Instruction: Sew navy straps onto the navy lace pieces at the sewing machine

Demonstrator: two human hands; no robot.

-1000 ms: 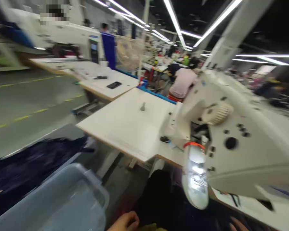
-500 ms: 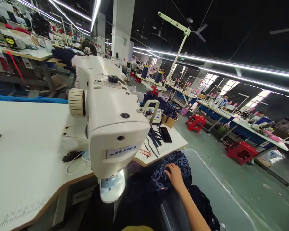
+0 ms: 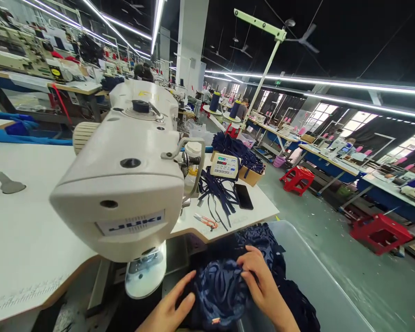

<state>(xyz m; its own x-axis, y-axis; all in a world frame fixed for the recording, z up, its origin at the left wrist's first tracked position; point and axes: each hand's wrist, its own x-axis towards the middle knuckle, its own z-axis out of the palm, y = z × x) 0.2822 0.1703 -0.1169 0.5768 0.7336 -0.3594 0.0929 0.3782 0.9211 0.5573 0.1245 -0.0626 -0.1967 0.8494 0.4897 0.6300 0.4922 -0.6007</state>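
Observation:
Below the edge of the sewing table, my right hand (image 3: 263,288) pinches the right edge of a navy patterned fabric piece (image 3: 223,288) between thumb and fingers. A small orange and white tag shows near the bottom of this piece. My left hand (image 3: 173,304) is at its left side, thumb and forefinger spread apart; whether the fingertips touch the dark cloth cannot be made out. More navy patterned fabric (image 3: 263,237) lies behind and right of my right hand, in a grey plastic bin (image 3: 318,272). A white JUKI sewing machine (image 3: 124,184) stands to the left, its lamp lit.
On the white tabletop (image 3: 180,226) lie orange-handled snips (image 3: 205,222), navy strips (image 3: 221,193) and a black phone (image 3: 244,197), near a control panel (image 3: 224,165). A box of navy straps (image 3: 252,175) stands behind. Red stools (image 3: 297,180) stand on the floor at right.
My left hand has come into view. My right hand has moved from resting on the fabric pile to gripping one piece, now held lower and nearer. The view has shifted.

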